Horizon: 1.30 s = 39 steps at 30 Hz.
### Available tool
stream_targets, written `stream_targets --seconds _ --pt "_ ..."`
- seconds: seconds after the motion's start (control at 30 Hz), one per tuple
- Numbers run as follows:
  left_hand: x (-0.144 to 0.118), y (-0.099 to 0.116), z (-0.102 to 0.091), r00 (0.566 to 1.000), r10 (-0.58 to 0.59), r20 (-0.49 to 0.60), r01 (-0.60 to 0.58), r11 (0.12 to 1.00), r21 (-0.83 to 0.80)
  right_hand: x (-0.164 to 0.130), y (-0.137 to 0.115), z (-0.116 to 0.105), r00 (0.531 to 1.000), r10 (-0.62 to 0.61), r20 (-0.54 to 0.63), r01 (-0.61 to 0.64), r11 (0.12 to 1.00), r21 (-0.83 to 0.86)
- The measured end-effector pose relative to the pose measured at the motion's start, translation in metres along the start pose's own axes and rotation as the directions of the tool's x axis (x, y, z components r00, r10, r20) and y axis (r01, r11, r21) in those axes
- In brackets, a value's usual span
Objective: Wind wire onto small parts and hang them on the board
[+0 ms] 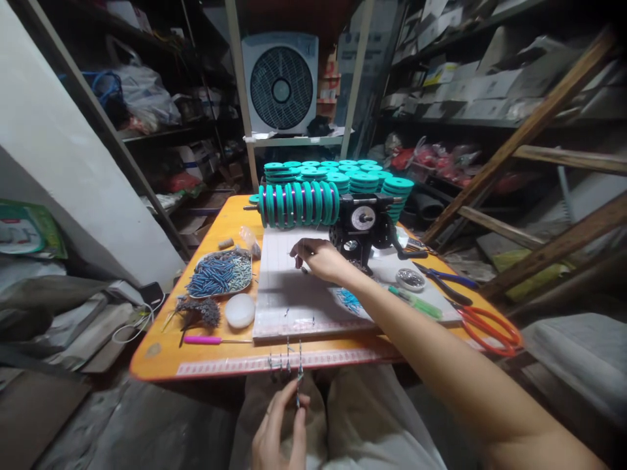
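Note:
My left hand (281, 424) is in front of the table's near edge, thumb and fingers pinched on a thin strand with small blue-and-dark pieces (299, 378). Several similar short strands (280, 362) hang at the table edge beside it. My right hand (321, 260) is over the white board (274, 294), its fingers bent together; what they hold, if anything, is too fine to make out. Just beyond it, a row of teal ring spools (298, 203) with dark purple windings sits on the shaft of a black hand-cranked winder (365, 225).
Stacked teal spools (337, 179) stand behind the winder. At left are a tray of blue pieces (218, 273), a white round lid (240, 310) and a pink-handled hook tool (203, 340). Pliers (448, 287), orange-handled scissors (492, 329) and a dish of metal bits (410, 279) lie right.

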<state>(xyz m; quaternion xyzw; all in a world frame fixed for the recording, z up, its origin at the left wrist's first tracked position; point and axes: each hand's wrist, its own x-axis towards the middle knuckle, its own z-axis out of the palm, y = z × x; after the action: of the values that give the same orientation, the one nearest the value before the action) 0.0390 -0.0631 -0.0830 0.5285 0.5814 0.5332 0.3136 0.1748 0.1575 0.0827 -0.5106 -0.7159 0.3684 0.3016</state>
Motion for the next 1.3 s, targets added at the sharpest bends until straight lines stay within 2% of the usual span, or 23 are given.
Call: stream_targets --seconds 0.13,0.23,0.33,0.4,0.47,0.53,0.63,0.7,0.77,0.87,1.0,1.1,1.17,1.23,1.3 --pt "-0.004 -0.022 -0.001 0.999 0.029 -0.043 -0.024 0.994 0.105 -0.014 -0.011 -0.009 0.999 -0.048 -0.01 0.048 0.998 0.037" --pt "-0.005 -0.022 -0.002 0.993 0.07 -0.096 -0.048 0.977 0.208 -0.032 -0.023 -0.017 0.996 -0.086 -0.012 0.087 0.993 0.082" --pt "-0.004 0.004 -0.001 0.977 0.113 -0.183 -0.074 0.976 0.205 -0.049 -0.033 -0.023 0.996 -0.089 0.005 0.086 0.977 0.196" --pt "-0.001 0.032 0.001 0.957 0.177 -0.229 -0.149 0.98 0.134 -0.058 -0.038 -0.027 0.998 -0.06 0.026 0.05 0.957 0.287" --pt "0.008 0.06 0.006 0.942 0.245 -0.228 -0.243 0.969 0.036 -0.065 -0.041 -0.03 0.998 -0.042 0.045 0.023 0.936 0.351" --pt "0.023 0.084 0.012 0.951 0.267 -0.156 -0.282 0.956 -0.078 -0.07 -0.043 -0.032 0.997 -0.058 0.058 0.03 0.918 0.396" --pt "0.053 0.106 0.019 0.967 0.254 -0.028 -0.255 0.96 -0.112 -0.078 -0.047 -0.035 0.992 -0.099 0.081 0.055 0.902 0.429" --pt "0.074 0.113 0.023 0.968 0.237 0.079 -0.228 0.967 -0.113 -0.083 -0.05 -0.037 0.988 -0.118 0.098 0.063 0.895 0.442" --pt "0.093 0.117 0.029 0.965 0.173 0.198 -0.151 0.981 -0.12 -0.087 -0.053 -0.038 0.985 -0.127 0.115 0.06 0.884 0.464" --pt "0.111 0.117 0.037 0.963 0.123 0.24 -0.095 0.988 -0.126 -0.09 -0.055 -0.041 0.982 -0.126 0.139 0.036 0.856 0.517" --pt "0.112 0.116 0.04 0.969 0.127 0.212 -0.093 0.982 -0.163 -0.094 -0.055 -0.045 0.98 -0.124 0.157 0.017 0.834 0.552" --pt "0.101 0.121 0.03 0.967 0.117 0.228 -0.065 0.973 -0.223 -0.098 -0.053 -0.048 0.98 -0.105 0.171 -0.016 0.808 0.589" --pt "0.091 0.126 0.02 0.955 0.084 0.285 -0.014 0.971 -0.237 -0.101 -0.052 -0.049 0.973 -0.101 0.208 -0.056 0.77 0.635" --pt "0.083 0.132 0.011 0.91 0.04 0.414 0.059 0.973 -0.223 -0.103 -0.051 -0.047 0.958 -0.103 0.268 -0.108 0.734 0.67" --pt "0.078 0.136 0.005 0.835 0.016 0.55 0.13 0.966 -0.225 -0.103 -0.05 -0.042 0.938 -0.1 0.333 -0.164 0.716 0.678"
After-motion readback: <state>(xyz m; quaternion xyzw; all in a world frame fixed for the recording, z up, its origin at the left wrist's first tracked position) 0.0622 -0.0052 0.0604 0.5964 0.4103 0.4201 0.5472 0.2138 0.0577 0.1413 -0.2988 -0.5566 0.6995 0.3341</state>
